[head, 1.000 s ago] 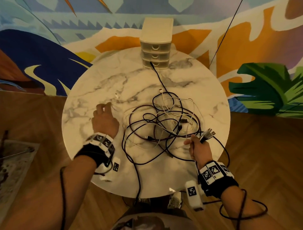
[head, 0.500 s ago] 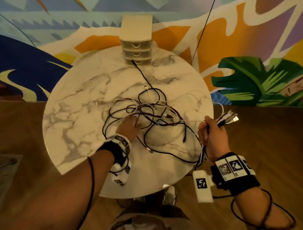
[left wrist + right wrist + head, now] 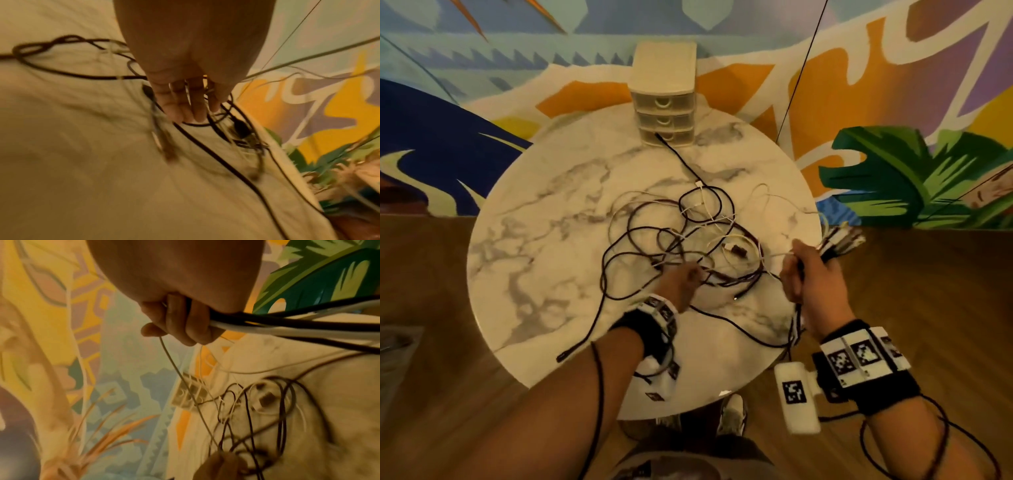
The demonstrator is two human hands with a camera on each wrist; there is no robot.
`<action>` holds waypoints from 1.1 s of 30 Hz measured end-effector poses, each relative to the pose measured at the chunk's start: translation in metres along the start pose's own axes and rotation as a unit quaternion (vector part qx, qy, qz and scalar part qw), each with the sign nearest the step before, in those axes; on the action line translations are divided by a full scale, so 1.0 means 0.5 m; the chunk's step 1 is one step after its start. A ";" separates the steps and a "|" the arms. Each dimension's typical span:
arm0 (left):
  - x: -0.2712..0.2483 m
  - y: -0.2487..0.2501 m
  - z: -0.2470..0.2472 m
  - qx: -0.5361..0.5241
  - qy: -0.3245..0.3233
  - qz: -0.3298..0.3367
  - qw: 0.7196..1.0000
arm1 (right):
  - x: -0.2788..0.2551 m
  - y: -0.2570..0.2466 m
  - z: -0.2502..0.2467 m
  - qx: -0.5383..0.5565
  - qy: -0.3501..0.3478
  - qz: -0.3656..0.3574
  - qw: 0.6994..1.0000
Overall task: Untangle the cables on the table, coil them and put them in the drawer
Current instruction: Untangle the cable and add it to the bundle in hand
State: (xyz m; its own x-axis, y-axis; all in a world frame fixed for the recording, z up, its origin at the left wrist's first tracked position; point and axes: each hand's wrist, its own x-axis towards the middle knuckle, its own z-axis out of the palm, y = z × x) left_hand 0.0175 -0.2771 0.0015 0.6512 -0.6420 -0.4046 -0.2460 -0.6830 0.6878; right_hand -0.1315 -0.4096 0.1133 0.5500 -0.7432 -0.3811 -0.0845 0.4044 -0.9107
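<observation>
A tangle of black and white cables (image 3: pixel 688 226) lies mid-table on the round marble table (image 3: pixel 544 274). My left hand (image 3: pixel 683 279) sits on its near side, fingers (image 3: pixel 185 105) pushed down into the tangle with strands running between them. My right hand (image 3: pixel 804 274) is at the table's right edge, fist closed round a bundle of cables (image 3: pixel 287 327). Their plugs (image 3: pixel 840 240) stick out past its thumb side. A thin white strand runs taut between the two hands. The small three-drawer unit (image 3: pixel 664 99) stands at the far edge, all drawers closed.
One black cable (image 3: pixel 678 154) runs from the tangle up to the drawer unit. Another black cable end (image 3: pixel 561 358) lies near the table's front left edge. Wooden floor surrounds the table, with a painted wall behind it. My shoes show under the near edge.
My left hand went from the bare left of the table onto the tangle. My right hand drew the bundle rightward to the table edge, stretching strands out.
</observation>
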 end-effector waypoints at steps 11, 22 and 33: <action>0.008 -0.036 -0.092 0.161 0.088 -0.079 0.980 | 0.039 -0.019 -0.046 0.215 0.112 -0.047 0.969; -0.052 0.020 -0.070 0.308 0.112 0.035 0.944 | 0.007 0.192 0.092 -0.236 -0.098 0.031 0.966; -0.070 0.030 -0.061 0.370 0.062 0.094 0.922 | 0.007 0.160 0.142 -0.300 -0.096 -0.060 0.947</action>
State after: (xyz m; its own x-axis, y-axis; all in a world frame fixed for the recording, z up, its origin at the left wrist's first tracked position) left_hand 0.0127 -0.2542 0.0446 0.6126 -0.7599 -0.2172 -0.7559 -0.6436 0.1197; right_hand -0.0772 -0.3419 0.0504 0.7222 -0.6300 -0.2854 -0.4365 -0.0950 -0.8947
